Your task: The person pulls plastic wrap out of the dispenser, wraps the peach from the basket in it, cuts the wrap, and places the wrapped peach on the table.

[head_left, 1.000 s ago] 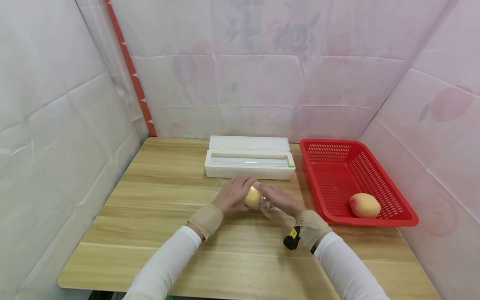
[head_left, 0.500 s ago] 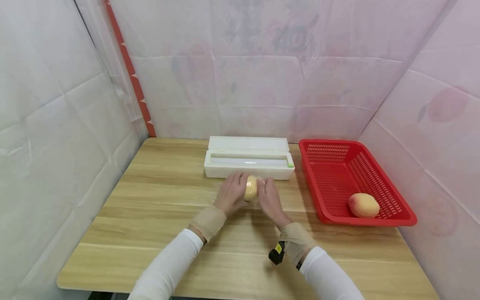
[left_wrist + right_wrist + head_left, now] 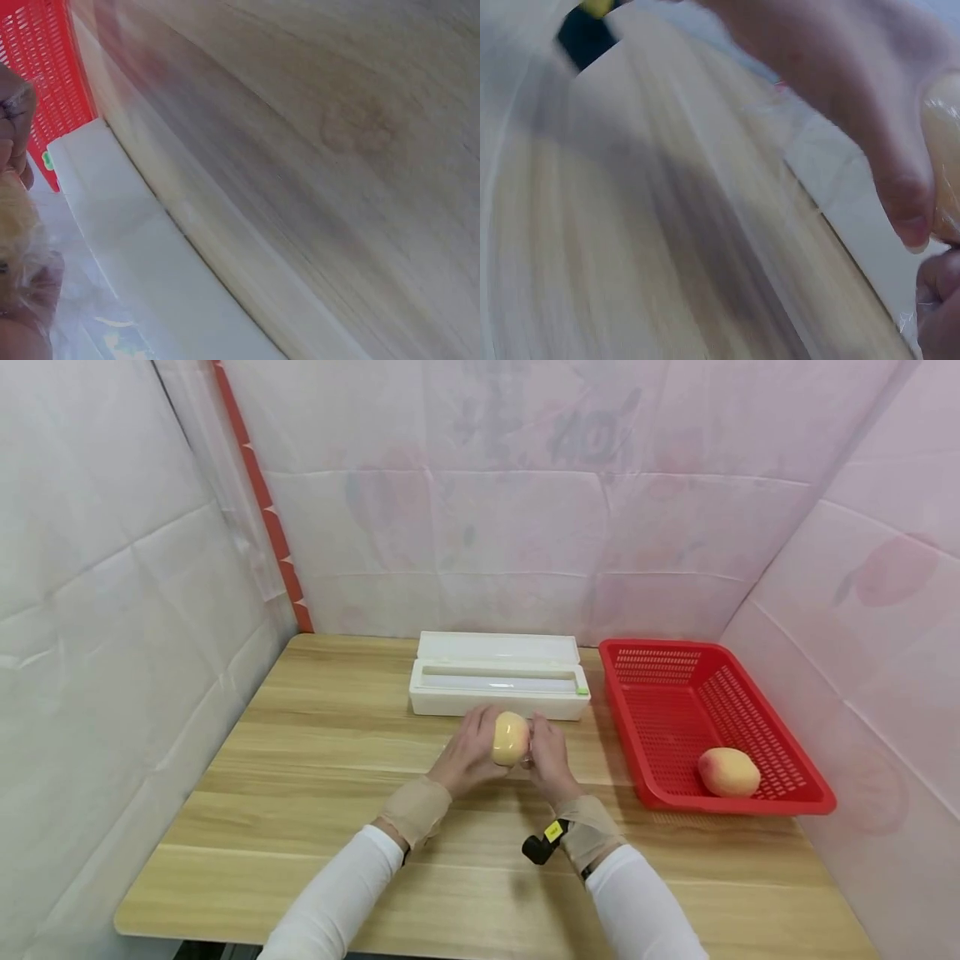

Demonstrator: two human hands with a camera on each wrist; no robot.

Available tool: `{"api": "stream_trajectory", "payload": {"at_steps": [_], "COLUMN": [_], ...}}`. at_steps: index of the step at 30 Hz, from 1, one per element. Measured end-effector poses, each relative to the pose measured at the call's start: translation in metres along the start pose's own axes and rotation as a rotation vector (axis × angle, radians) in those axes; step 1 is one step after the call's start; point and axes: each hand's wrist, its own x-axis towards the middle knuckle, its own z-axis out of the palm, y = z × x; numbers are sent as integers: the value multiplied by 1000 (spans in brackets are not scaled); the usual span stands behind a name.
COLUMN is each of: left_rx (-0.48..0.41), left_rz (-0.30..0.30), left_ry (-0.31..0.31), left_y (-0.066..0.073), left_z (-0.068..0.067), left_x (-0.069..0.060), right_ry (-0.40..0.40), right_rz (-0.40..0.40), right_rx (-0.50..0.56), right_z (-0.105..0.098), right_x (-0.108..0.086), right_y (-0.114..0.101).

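A yellow-pink peach (image 3: 511, 738) wrapped in shiny cling film is held up between both hands, in front of the white box. The left hand (image 3: 469, 752) grips it from the left, its thumb lying along the fruit in the right wrist view. At the peach's right end, the right hand (image 3: 551, 758) pinches gathered cling film (image 3: 528, 758) with curled fingers. Loose film (image 3: 45, 255) hangs around the peach in the left wrist view. Only part of the right hand (image 3: 941, 307) and the peach (image 3: 946, 165) shows in the right wrist view.
A white cling film box (image 3: 498, 702) stands behind the hands with its lid up and a roll inside. To the right is a red plastic basket (image 3: 660, 710) holding another peach (image 3: 729, 772). White sheets hang around the wooden table (image 3: 300, 785).
The right hand has swung inward and drawn its fingers together at the peach's right end. The peach has turned in the left hand, now showing its pink end toward the right.
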Motion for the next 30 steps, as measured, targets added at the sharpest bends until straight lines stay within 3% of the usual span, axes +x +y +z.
{"api": "stream_trajectory", "payload": {"at_steps": [4, 9, 12, 16, 19, 22, 28, 30], "left_rx": [-27, -36, -73, -216, -338, -403, -381, -350], "left_rz": [32, 60, 31, -54, -137, -180, -183, -188], "left_ry": [-10, -35, -42, -77, -99, -106, -114, -112], "left_y": [2, 5, 7, 11, 16, 20, 21, 19], "left_z": [-2, -3, -4, -7, -11, -15, -16, -16], "left_x": [-1, -4, -5, -1, 3, 8, 12, 11], "right_ry": [-50, -124, -110, -38, -23, -33, -36, -71], "right_rz": [123, 203, 202, 188, 180, 187, 214, 216], "right_rx": [152, 190, 170, 134, 157, 192, 253, 262], "right_z": [-2, -4, -2, 1, 5, 10, 16, 16], "right_x": [1, -2, -5, -9, -9, -9, -10, -9], "right_y": [4, 9, 11, 7, 1, -7, -17, -19]}}
